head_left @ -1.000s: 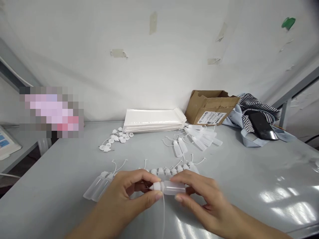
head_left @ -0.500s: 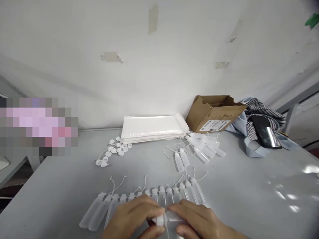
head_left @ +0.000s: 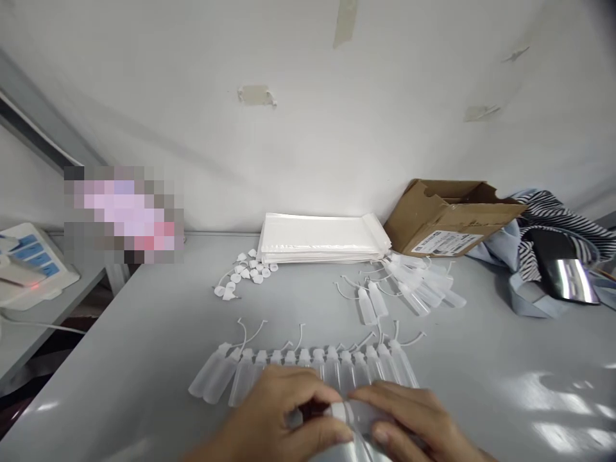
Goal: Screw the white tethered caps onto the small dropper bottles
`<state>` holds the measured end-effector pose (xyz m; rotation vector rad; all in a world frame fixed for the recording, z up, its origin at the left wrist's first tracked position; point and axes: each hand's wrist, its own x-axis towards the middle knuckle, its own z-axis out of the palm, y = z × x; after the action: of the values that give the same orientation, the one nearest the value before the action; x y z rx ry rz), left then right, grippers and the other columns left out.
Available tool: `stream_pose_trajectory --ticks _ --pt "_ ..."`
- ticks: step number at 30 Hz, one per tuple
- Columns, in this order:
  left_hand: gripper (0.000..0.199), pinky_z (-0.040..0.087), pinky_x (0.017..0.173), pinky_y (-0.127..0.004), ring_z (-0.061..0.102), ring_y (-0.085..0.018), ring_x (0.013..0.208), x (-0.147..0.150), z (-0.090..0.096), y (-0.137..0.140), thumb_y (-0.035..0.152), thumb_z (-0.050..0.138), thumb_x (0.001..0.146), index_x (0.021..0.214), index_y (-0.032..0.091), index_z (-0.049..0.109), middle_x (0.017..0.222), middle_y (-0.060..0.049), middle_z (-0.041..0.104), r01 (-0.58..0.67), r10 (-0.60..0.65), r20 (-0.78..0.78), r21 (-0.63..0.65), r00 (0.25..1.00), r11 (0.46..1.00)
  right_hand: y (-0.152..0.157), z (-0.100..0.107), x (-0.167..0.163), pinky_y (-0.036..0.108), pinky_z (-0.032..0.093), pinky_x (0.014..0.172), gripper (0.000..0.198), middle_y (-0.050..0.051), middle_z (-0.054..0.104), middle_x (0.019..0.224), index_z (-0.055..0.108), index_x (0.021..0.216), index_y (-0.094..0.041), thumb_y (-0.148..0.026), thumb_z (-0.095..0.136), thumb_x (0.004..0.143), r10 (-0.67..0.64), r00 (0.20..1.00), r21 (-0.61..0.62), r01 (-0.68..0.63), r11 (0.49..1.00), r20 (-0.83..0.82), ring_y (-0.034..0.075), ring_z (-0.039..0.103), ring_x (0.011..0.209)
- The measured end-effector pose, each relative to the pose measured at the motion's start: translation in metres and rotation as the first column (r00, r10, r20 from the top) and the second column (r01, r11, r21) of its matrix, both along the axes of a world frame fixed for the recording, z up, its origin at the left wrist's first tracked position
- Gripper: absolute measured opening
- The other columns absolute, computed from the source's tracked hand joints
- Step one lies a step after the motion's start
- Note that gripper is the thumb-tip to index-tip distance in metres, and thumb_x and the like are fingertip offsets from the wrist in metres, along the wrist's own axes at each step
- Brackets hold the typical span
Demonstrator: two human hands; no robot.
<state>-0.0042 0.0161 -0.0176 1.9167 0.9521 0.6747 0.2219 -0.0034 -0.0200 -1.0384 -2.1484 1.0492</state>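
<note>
Near the front edge of the view, my left hand [head_left: 289, 407] pinches a white cap [head_left: 339, 411] between thumb and fingers. My right hand [head_left: 418, 417] is closed around the clear plastic squeeze bottle [head_left: 364, 414] that meets this cap. Its lower end is hidden by my fingers. Just beyond my hands lies a row of several similar bottles [head_left: 332, 369], side by side, with white tops and thin strap-like tails pointing away from me. Part of the row is covered by my hands.
Loose white caps [head_left: 245, 273] lie left of a stack of white padded envelopes [head_left: 320, 237]. More bottles [head_left: 418, 282] are heaped below an open cardboard box [head_left: 455, 218]. At right are striped cloth [head_left: 563, 212] and a dark shiny object [head_left: 561, 266]. A white device [head_left: 33, 263] stands far left.
The view has swung left, so everything sits further right and the white device has come into sight. Both hands keep hold of the cap and bottle, with only slight finger movement.
</note>
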Motion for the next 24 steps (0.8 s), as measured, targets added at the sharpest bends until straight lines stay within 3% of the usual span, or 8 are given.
stream_pose_trajectory --ticks 4,7,10,12,14,17,20,24 --pt "0.017 0.044 0.054 -0.017 0.058 -0.01 0.057 0.004 0.011 -0.002 0.029 0.06 0.083 0.07 0.02 0.067 0.059 0.005 0.064 -0.106 0.093 -0.084 -0.16 0.992 0.981 -0.004 -0.01 0.0 0.028 0.052 0.055 0.041 0.012 0.065 0.092 0.041 0.136 -0.024 -0.02 0.044 0.095 0.037 0.999 0.265 -0.04 0.963 0.016 0.021 0.064 0.071" --pt "0.009 0.046 0.058 -0.018 0.058 -0.01 0.059 0.005 0.009 -0.005 0.024 0.063 0.082 0.075 0.02 0.068 0.063 0.006 0.065 -0.093 0.089 -0.058 -0.082 0.994 0.992 -0.004 -0.009 -0.002 0.028 0.051 0.058 0.036 0.01 0.063 0.086 0.045 0.131 -0.018 -0.019 0.042 0.096 0.032 0.999 0.292 -0.034 0.956 0.011 0.02 0.062 0.071" --pt "0.006 0.048 0.066 -0.022 0.06 -0.012 0.068 0.004 -0.001 -0.01 0.015 0.06 0.085 0.088 0.018 0.065 0.076 0.001 0.067 -0.016 0.017 -0.004 0.272 1.0 0.962 -0.003 0.001 -0.005 0.027 0.049 0.067 0.027 0.006 0.062 0.08 0.059 0.112 -0.018 -0.022 0.036 0.098 0.009 1.0 0.088 -0.007 0.996 -0.024 0.017 0.06 0.072" --pt "0.015 0.049 0.068 -0.026 0.058 -0.014 0.073 0.004 -0.007 -0.014 0.006 0.05 0.089 0.093 0.014 0.062 0.08 -0.004 0.066 0.05 -0.041 -0.028 0.505 0.999 0.862 -0.002 0.006 -0.008 0.023 0.044 0.059 0.032 0.0 0.053 0.064 0.062 0.092 -0.017 -0.028 0.033 0.1 -0.021 0.999 -0.114 0.016 0.993 -0.047 0.012 0.052 0.059" --pt "0.021 0.049 0.069 -0.028 0.056 -0.015 0.074 0.004 -0.01 -0.016 0.0 0.044 0.088 0.096 0.012 0.059 0.081 -0.006 0.064 0.071 -0.039 -0.064 0.647 0.997 0.759 -0.002 0.008 -0.009 0.02 0.035 0.047 0.041 -0.004 0.04 0.054 0.056 0.075 -0.016 -0.039 0.032 0.1 -0.061 0.994 -0.315 0.031 0.949 -0.085 0.008 0.039 0.047" --pt "0.022 0.049 0.071 -0.027 0.056 -0.015 0.076 0.003 -0.01 -0.017 -0.001 0.045 0.088 0.1 0.012 0.058 0.083 -0.005 0.062 0.049 -0.011 -0.059 0.699 0.998 0.713 -0.002 0.002 -0.01 0.018 0.025 0.038 0.045 -0.007 0.035 0.052 0.047 0.069 -0.017 -0.05 0.034 0.097 -0.114 0.978 -0.536 0.004 0.844 -0.173 0.004 0.028 0.039" --pt "0.021 0.049 0.074 -0.025 0.058 -0.013 0.078 0.001 -0.011 -0.016 0.002 0.048 0.089 0.103 0.016 0.057 0.087 -0.003 0.063 0.025 -0.015 -0.021 0.658 1.0 0.752 0.001 -0.006 -0.01 0.017 0.027 0.035 0.044 -0.009 0.035 0.051 0.043 0.069 -0.018 -0.053 0.039 0.095 -0.138 0.952 -0.632 -0.069 0.772 -0.273 0.003 0.028 0.034" --pt "0.022 0.05 0.072 -0.02 0.062 -0.011 0.078 0.001 -0.013 -0.014 0.006 0.055 0.087 0.103 0.02 0.057 0.088 -0.001 0.065 -0.034 -0.004 0.065 0.571 0.998 0.82 0.005 -0.008 -0.011 0.016 0.03 0.033 0.045 -0.01 0.034 0.043 0.046 0.066 -0.017 -0.054 0.046 0.092 -0.158 0.918 -0.66 -0.134 0.74 -0.363 0.003 0.029 0.031"
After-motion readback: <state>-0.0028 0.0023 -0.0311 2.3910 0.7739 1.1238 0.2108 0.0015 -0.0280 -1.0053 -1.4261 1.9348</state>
